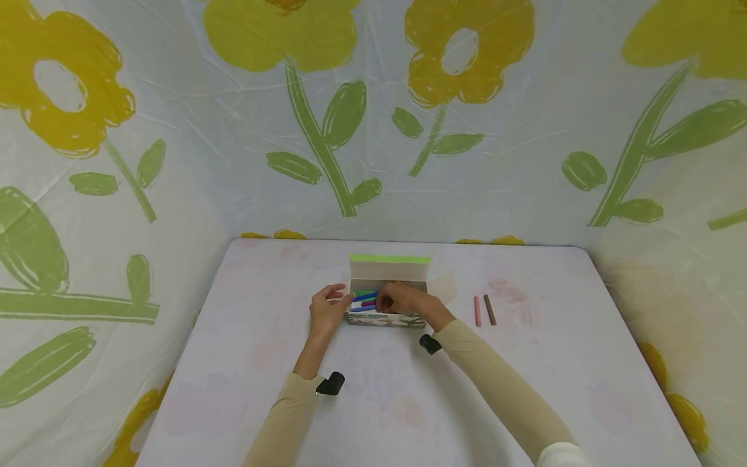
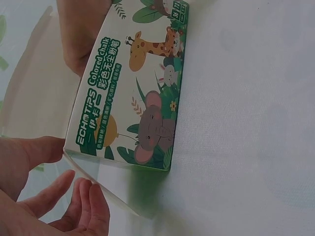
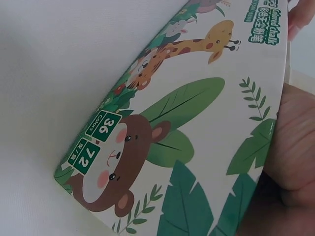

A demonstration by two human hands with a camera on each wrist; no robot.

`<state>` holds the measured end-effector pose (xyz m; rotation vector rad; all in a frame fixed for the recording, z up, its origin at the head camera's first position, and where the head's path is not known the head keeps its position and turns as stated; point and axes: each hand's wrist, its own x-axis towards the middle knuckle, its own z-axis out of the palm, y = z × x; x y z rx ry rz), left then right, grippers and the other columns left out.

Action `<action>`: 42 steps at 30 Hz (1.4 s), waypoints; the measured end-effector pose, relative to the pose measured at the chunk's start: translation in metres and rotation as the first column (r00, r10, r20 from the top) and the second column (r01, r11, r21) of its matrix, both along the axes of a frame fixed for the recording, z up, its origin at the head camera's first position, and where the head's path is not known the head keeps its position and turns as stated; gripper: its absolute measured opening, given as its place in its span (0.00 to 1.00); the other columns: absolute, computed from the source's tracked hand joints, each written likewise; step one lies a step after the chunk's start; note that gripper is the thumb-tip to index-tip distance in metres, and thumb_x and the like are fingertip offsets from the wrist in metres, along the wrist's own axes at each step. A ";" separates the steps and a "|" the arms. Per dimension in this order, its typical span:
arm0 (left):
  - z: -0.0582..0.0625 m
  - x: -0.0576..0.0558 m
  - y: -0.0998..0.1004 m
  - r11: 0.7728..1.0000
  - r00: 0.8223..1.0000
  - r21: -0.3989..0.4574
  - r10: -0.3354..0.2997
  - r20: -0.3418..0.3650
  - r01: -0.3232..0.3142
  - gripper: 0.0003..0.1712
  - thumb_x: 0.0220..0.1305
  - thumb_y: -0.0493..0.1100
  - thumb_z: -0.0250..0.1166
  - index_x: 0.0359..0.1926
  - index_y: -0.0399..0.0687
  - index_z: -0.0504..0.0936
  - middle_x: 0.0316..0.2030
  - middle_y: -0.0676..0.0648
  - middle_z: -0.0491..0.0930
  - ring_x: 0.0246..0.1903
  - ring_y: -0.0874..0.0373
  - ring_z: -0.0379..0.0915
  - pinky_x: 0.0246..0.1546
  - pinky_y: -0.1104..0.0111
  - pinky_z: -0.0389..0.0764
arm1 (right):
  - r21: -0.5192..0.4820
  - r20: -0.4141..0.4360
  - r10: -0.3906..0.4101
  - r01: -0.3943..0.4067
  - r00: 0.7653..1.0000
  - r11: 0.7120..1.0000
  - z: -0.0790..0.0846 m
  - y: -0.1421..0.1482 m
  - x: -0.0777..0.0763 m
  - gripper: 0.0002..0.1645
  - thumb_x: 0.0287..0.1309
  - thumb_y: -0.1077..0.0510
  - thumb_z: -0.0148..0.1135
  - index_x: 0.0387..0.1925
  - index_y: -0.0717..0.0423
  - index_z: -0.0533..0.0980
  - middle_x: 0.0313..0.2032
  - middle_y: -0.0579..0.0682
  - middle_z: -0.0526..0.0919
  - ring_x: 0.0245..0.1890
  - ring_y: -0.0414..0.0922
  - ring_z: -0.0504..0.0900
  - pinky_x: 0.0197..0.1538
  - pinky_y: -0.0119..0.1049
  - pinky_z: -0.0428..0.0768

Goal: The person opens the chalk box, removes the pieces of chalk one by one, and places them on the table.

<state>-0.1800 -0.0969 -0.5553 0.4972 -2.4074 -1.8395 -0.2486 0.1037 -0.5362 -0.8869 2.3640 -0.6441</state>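
Note:
A box of colored chalk (image 1: 385,320) stands on the table with its lid (image 1: 390,268) raised at the back. Blue and other colored chalk sticks (image 1: 364,308) show inside its left half. At the box's left end, my left hand (image 1: 328,312) has its thumb at the corner and its fingers on the other side of the small side flap (image 2: 115,200). My right hand (image 1: 399,299) reaches down into the box from the right, over the chalk. Its fingertips are hidden behind the hand and the front wall, so I cannot tell whether they pinch a stick.
A pink chalk stick (image 1: 477,311) and a brown chalk stick (image 1: 489,310) lie side by side on the pale table (image 1: 373,402), right of the box. Curtains with printed flowers (image 1: 467,194) surround the table at the back and sides.

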 end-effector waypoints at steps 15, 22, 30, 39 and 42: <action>0.001 0.001 0.002 1.000 1.000 0.014 0.008 -0.004 -0.008 0.18 0.63 0.40 0.74 0.52 0.37 0.86 0.45 0.36 0.83 0.42 0.46 0.80 0.49 0.57 0.82 | 0.116 -0.006 -0.058 0.058 0.998 0.992 0.009 0.013 0.006 0.10 0.65 0.72 0.63 0.38 0.58 0.85 0.35 0.48 0.83 0.36 0.41 0.75 0.45 0.36 0.80; 0.001 0.001 0.000 1.000 1.000 -0.002 0.004 -0.017 -0.004 0.19 0.62 0.40 0.74 0.52 0.35 0.85 0.44 0.36 0.83 0.41 0.45 0.80 0.47 0.58 0.82 | -0.017 -0.033 -0.034 0.033 0.999 0.999 0.013 0.019 0.010 0.04 0.68 0.66 0.65 0.40 0.62 0.85 0.38 0.52 0.86 0.39 0.43 0.79 0.47 0.38 0.81; 0.003 0.001 0.001 1.000 1.000 -0.009 -0.003 -0.011 0.003 0.19 0.63 0.40 0.74 0.53 0.37 0.86 0.43 0.38 0.84 0.42 0.46 0.80 0.48 0.57 0.83 | -0.262 -0.104 -0.034 0.005 0.994 0.965 0.023 0.032 0.015 0.05 0.65 0.66 0.68 0.40 0.66 0.82 0.38 0.58 0.86 0.40 0.49 0.84 0.45 0.40 0.83; 0.001 0.002 0.000 1.000 1.000 -0.022 -0.002 -0.008 0.002 0.19 0.63 0.41 0.74 0.52 0.38 0.86 0.44 0.38 0.84 0.42 0.46 0.80 0.48 0.55 0.82 | -0.364 -0.173 -0.132 0.061 0.976 0.929 0.032 0.047 0.017 0.09 0.64 0.66 0.69 0.45 0.64 0.82 0.40 0.55 0.85 0.41 0.48 0.84 0.47 0.41 0.84; 0.001 0.002 0.001 1.000 1.000 -0.016 -0.004 -0.016 0.004 0.18 0.62 0.40 0.74 0.52 0.38 0.86 0.43 0.38 0.84 0.42 0.45 0.80 0.49 0.55 0.82 | -0.416 -0.163 -0.173 0.091 0.971 0.905 0.038 0.053 0.019 0.10 0.64 0.66 0.70 0.46 0.65 0.83 0.41 0.55 0.86 0.42 0.48 0.84 0.49 0.43 0.84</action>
